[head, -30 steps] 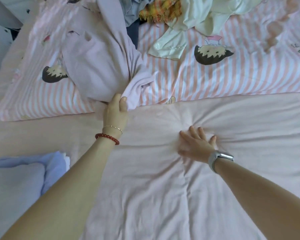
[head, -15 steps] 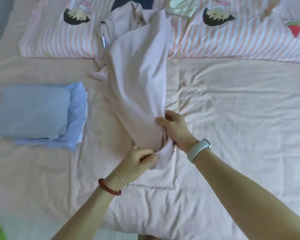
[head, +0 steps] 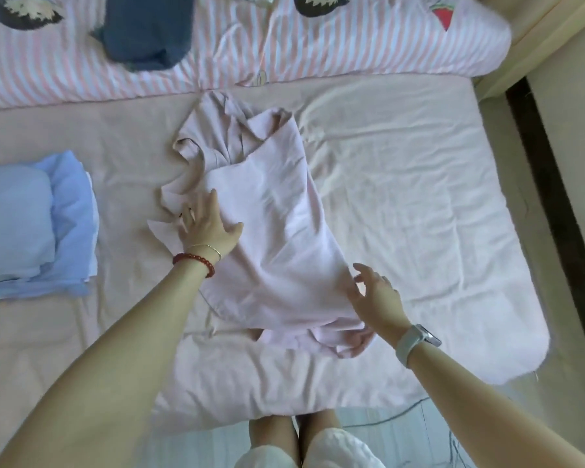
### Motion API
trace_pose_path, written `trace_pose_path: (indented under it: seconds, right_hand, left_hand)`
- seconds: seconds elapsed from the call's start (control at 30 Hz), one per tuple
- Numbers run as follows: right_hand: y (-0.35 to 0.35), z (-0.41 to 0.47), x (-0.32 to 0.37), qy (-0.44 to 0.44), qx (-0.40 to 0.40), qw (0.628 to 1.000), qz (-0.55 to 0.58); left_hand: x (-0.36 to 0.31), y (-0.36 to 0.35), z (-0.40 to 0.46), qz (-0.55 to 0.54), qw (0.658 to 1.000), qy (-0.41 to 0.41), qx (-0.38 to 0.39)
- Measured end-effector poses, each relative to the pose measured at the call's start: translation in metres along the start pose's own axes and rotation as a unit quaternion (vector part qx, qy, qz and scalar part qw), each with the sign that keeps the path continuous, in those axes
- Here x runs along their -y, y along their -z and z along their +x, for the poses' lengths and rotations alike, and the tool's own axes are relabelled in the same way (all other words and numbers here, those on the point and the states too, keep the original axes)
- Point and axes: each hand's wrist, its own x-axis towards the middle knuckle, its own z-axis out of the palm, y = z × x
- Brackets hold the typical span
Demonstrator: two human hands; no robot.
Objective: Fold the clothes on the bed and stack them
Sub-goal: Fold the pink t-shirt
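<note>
A pale pink garment (head: 277, 238) lies crumpled lengthwise on the pink bed sheet (head: 402, 204) in the middle of the view. My left hand (head: 206, 228) rests flat on its left side with the fingers spread. My right hand (head: 375, 295) is at its lower right edge, fingers straight and loosely spread, touching the cloth. A folded light blue stack (head: 31, 224) sits on the sheet at the far left. A dark blue garment (head: 146, 32) lies on the striped quilt at the top.
A pink-and-white striped quilt (head: 318, 49) with cartoon prints runs across the far side of the bed. The bed's right edge meets a floor and dark strip (head: 551, 204). My legs (head: 294, 434) stand at the bed's near edge.
The pink garment has been pulled down onto the sheet and laid out. Both hands let go of its lower end; the left now lies flat on it, the right touches its edge.
</note>
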Motion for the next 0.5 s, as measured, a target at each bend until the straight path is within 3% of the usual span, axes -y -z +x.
trace_pose_path:
  seconds: [0.1, 0.17, 0.23, 0.3, 0.37, 0.43, 0.5]
  right_hand:
    - [-0.003, 0.010, 0.018, 0.050, -0.025, 0.998, 0.040]
    - [-0.005, 0.015, 0.027, 0.090, -0.043, 0.992, 0.081]
    - [-0.002, 0.020, 0.035, 0.094, -0.063, 0.979, 0.167]
    - [0.006, 0.026, 0.045, 0.068, -0.069, 0.961, 0.258]
    - [0.022, 0.038, 0.055, 0.038, -0.053, 0.935, 0.348]
    - [0.038, 0.051, 0.064, 0.034, -0.038, 0.926, 0.375]
    - [0.048, 0.062, 0.076, 0.064, -0.038, 0.942, 0.328]
  left_hand:
    - [0.018, 0.006, 0.037, 0.014, 0.996, 0.076, 0.035]
    - [0.024, 0.010, 0.048, -0.039, 0.995, 0.085, 0.036]
    - [0.011, 0.014, 0.035, -0.069, 0.997, -0.001, -0.021]
    - [-0.010, 0.009, -0.003, -0.097, 0.984, -0.143, -0.038]
    - [-0.031, 0.000, -0.052, -0.118, 0.951, -0.276, 0.074]
    - [-0.036, -0.005, -0.084, -0.121, 0.920, -0.327, 0.178]
    - [-0.030, 0.002, -0.084, -0.183, 0.925, -0.313, 0.109]
